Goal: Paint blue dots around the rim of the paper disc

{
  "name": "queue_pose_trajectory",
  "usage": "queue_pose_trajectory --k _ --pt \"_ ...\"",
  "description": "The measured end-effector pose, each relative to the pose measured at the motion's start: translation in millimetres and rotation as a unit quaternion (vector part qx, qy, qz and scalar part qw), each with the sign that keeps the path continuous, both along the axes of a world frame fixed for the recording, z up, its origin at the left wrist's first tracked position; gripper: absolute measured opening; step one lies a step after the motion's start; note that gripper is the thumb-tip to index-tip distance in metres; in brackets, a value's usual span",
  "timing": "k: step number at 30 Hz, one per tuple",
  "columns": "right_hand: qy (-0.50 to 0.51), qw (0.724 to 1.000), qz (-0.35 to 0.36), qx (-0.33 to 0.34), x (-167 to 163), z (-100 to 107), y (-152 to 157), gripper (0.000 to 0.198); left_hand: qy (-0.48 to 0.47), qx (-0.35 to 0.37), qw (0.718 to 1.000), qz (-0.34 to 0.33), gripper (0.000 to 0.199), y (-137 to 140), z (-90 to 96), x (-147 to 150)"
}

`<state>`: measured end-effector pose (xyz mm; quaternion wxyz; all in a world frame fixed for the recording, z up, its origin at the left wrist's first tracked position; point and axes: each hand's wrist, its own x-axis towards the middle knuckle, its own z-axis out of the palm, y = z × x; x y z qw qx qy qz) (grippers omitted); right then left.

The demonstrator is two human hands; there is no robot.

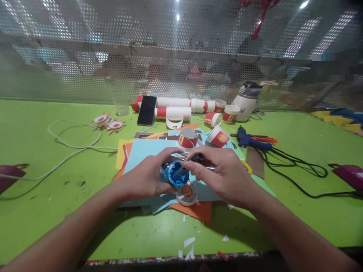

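Note:
My left hand (pixel 150 173) is wrapped around a small open jar of blue paint (pixel 176 174), tilted so its mouth faces me. Thick blue paint coats the jar's rim and inside. In my right hand (pixel 223 172), a dark-handled paintbrush (pixel 197 158) is pinched between thumb and fingers, its tip down in the jar. The bristles are hidden in the paint. Just below the jar lies a round white lid (pixel 187 193) with a red print. A red and white paper cup (pixel 187 139) stands right behind my hands, and another paper cup (pixel 218 137) lies tipped beside it.
Light blue paper (pixel 140 154) and orange sheets lie under my hands. A blue glue gun (pixel 250 140) with black cable is at the right. Behind are a phone (pixel 147 110), white tubes (pixel 174 102), more cups and a kettle-like bottle (pixel 246 103). A white cord (pixel 76 150) crosses the left.

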<state>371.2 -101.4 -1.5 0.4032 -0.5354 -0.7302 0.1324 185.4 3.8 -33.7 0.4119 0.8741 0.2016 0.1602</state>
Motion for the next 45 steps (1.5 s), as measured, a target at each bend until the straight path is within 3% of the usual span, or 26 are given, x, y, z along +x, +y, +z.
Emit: queue_pose_trajectory --k 4,9,14,19,24,31,37,45 --pt "-0.051 0.994 -0.022 0.096 -1 -4 1 0.023 -0.002 -0.015 1.0 -0.004 0.074 3 0.5 0" --pt "-0.049 0.997 0.001 0.061 -5 -1 -5 0.02 -0.007 -0.019 1.0 -0.008 0.075 4 1.2 -1" --pt "-0.031 0.995 0.036 0.093 -7 -6 -1 0.016 0.007 -0.015 1.0 -0.009 0.075 5 -2.2 -1" --pt "-0.05 0.993 -0.006 0.104 -4 -2 -3 0.02 -0.032 -0.042 0.999 -0.006 0.075 8 -5.3 -1" --pt "-0.007 0.993 -0.022 0.114 -5 2 -7 0.018 -0.038 -0.055 0.998 -0.018 0.082 10 -5.6 -3" --pt "-0.017 0.998 0.016 0.053 -3 -2 -3 0.015 -0.021 -0.032 0.999 -0.023 0.071 10 -2.6 -3" --pt "-0.002 1.0 -0.006 -0.003 4 4 -2 0.02 -0.031 -0.026 0.999 0.005 0.079 17 -9.0 -4" --pt "0.057 0.996 -0.047 -0.056 10 -6 10 0.026 -0.004 -0.046 0.997 0.058 0.082 24 -10.4 -3"
